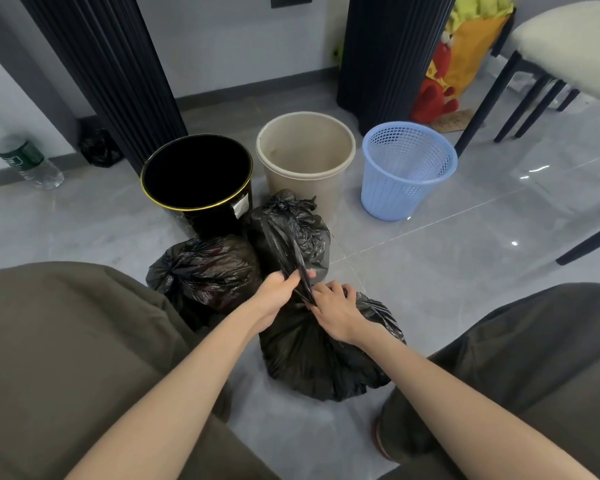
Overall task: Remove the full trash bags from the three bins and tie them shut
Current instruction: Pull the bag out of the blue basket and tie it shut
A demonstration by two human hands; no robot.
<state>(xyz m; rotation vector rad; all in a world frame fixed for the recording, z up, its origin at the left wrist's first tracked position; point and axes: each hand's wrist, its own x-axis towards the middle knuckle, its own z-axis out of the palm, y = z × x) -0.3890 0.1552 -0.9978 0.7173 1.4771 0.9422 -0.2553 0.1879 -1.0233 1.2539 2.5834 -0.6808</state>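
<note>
**A:** Where's the bag you're working on?

**B:** The third bag (319,358) sits on the floor (465,254) between my knees, touching the two knotted bags (205,268) in front of the bins. The beige bin (305,154) and blue basket (407,168) show bare insides. The black bin (196,174) is too dark inside to judge.

**A:** And your hands?

**B:** They're close together, both clamped on the bag's neck (302,268). My left hand (278,292) grips the twisted strip higher up, and my right hand (336,313) pinches it at the base, against the bag's bulge.

**A:** How does it handle?

**B:** I reckon it's soft and slack. The film is thin and crinkly, probably slick, and the load slumps rather than holding a shape. It looks bulky but not heavy, though I can't be sure.

**A:** So where do you hold it?

**B:** On the neck, never the belly, because thin film there might stretch or tear. I'd keep the twist tight and low so nothing spills, then loop the free end through.
</note>
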